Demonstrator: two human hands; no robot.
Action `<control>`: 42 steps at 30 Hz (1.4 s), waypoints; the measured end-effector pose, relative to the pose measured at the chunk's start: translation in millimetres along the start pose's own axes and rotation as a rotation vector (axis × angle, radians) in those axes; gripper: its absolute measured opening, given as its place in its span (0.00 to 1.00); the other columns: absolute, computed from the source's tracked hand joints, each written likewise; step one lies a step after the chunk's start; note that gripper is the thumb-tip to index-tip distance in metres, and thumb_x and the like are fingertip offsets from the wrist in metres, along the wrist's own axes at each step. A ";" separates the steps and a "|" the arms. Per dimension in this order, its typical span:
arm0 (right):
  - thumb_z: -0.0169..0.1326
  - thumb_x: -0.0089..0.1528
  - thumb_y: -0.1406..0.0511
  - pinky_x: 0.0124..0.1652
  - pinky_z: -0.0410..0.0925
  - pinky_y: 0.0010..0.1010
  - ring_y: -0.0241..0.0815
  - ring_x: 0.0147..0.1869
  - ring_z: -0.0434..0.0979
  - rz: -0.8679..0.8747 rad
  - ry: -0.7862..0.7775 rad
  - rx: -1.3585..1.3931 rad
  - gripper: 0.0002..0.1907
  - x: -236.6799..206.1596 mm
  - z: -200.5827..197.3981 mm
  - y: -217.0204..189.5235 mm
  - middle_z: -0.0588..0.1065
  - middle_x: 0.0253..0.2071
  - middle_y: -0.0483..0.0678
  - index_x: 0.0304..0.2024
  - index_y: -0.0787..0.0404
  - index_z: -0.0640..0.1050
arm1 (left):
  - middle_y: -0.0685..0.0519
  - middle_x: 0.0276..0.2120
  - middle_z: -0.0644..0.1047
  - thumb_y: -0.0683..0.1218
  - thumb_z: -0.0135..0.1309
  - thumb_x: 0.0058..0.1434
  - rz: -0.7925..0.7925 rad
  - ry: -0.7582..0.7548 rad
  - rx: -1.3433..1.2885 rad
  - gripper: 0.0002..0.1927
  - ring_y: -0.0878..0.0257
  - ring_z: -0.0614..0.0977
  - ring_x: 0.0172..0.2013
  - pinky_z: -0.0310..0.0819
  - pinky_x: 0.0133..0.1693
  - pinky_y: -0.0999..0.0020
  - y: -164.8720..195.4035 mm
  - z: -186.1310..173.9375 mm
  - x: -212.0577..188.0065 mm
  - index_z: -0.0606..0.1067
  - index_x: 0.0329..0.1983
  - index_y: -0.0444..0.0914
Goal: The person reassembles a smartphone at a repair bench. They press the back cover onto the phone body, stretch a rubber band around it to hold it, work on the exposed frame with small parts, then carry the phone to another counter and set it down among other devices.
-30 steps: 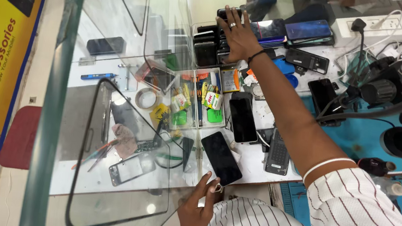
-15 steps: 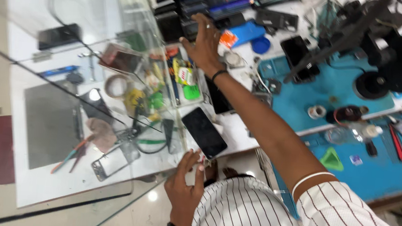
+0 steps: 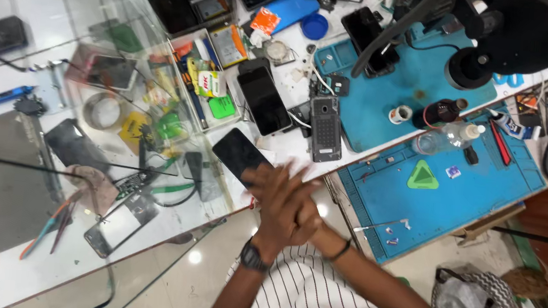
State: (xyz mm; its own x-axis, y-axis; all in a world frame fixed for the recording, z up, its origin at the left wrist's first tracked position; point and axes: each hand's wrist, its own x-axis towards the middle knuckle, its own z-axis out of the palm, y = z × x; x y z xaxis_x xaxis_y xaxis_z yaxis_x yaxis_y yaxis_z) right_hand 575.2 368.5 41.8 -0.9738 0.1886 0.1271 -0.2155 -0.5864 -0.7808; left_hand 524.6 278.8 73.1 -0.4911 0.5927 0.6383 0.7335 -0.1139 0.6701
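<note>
A black phone (image 3: 239,155) with a dark screen lies tilted at the near edge of the white bench. My left hand (image 3: 274,202), with a dark watch on its wrist, grips the phone's near corner with its fingertips. My right hand (image 3: 303,212), a thin band on its wrist, lies across the left hand with its fingers spread and blurred; it holds nothing. Both arms come up from my striped shirt at the bottom. A second black phone (image 3: 264,99) and an opened phone back (image 3: 325,128) lie just beyond.
Two blue work mats (image 3: 444,190) to the right carry small bottles, a green triangular pick (image 3: 423,176) and screws. A black microscope arm (image 3: 480,33) stands at the top right. A tool tray (image 3: 207,80) and glass panes (image 3: 89,129) fill the left.
My right hand has pulled back from its far reach over the bench and now rests on my left hand. The view has swung to the right.
</note>
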 end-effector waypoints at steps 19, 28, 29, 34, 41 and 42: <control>0.22 0.68 0.32 0.80 0.32 0.44 0.55 0.87 0.35 -0.237 0.407 -0.877 0.53 -55.4 24.8 -18.0 0.47 0.81 0.59 0.76 0.66 0.54 | 0.49 0.80 0.43 0.69 0.32 0.69 -0.749 -0.118 -1.076 0.45 0.49 0.54 0.76 0.45 0.73 0.52 -0.9 64.8 -54.4 0.38 0.80 0.42; 0.43 0.72 0.51 0.70 0.55 0.44 0.54 0.75 0.64 -0.179 0.694 -0.998 0.29 -79.7 -68.0 -12.0 0.69 0.68 0.58 0.68 0.63 0.68 | 0.44 0.79 0.51 0.72 0.34 0.71 -0.668 -0.481 -1.111 0.45 0.51 0.48 0.79 0.36 0.74 0.51 26.9 28.9 -50.6 0.61 0.76 0.34; 0.44 0.70 0.56 0.67 0.59 0.42 0.52 0.72 0.68 -0.145 0.697 -1.010 0.26 -82.8 -71.0 -11.5 0.72 0.65 0.56 0.66 0.63 0.69 | 0.44 0.79 0.52 0.71 0.35 0.70 -0.706 -0.476 -1.096 0.44 0.50 0.50 0.78 0.40 0.74 0.50 27.1 27.0 -44.2 0.62 0.75 0.34; 0.42 0.61 0.77 0.58 0.70 0.35 0.46 0.61 0.79 -0.043 0.679 -0.928 0.24 -93.0 -73.7 -7.0 0.78 0.55 0.52 0.59 0.64 0.74 | 0.46 0.77 0.56 0.65 0.37 0.71 -0.777 -0.490 -1.033 0.37 0.51 0.57 0.76 0.49 0.72 0.50 24.1 16.5 -29.0 0.63 0.72 0.36; 0.50 0.56 0.76 0.54 0.71 0.34 0.44 0.56 0.80 0.076 0.600 -0.955 0.22 -80.0 -72.9 -4.5 0.80 0.51 0.51 0.53 0.63 0.77 | 0.45 0.67 0.72 0.57 0.40 0.74 -0.800 -0.429 -0.998 0.28 0.53 0.71 0.68 0.56 0.70 0.55 7.9 7.8 -29.5 0.69 0.68 0.34; 0.50 0.58 0.75 0.54 0.72 0.33 0.43 0.56 0.81 0.084 0.593 -0.976 0.20 -76.8 -73.3 -4.5 0.81 0.50 0.50 0.53 0.63 0.77 | 0.45 0.66 0.73 0.57 0.40 0.74 -0.795 -0.402 -1.000 0.28 0.53 0.72 0.67 0.57 0.70 0.56 4.2 7.2 -28.6 0.69 0.68 0.34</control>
State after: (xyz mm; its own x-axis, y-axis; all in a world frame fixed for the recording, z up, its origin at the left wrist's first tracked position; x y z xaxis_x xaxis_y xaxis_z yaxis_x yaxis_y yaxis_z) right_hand 656.3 414.4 -9.3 -0.7388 0.6718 -0.0539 0.2493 0.1980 -0.9480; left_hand 545.2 267.1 54.9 -0.3230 0.9420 -0.0906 -0.4258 -0.0592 0.9029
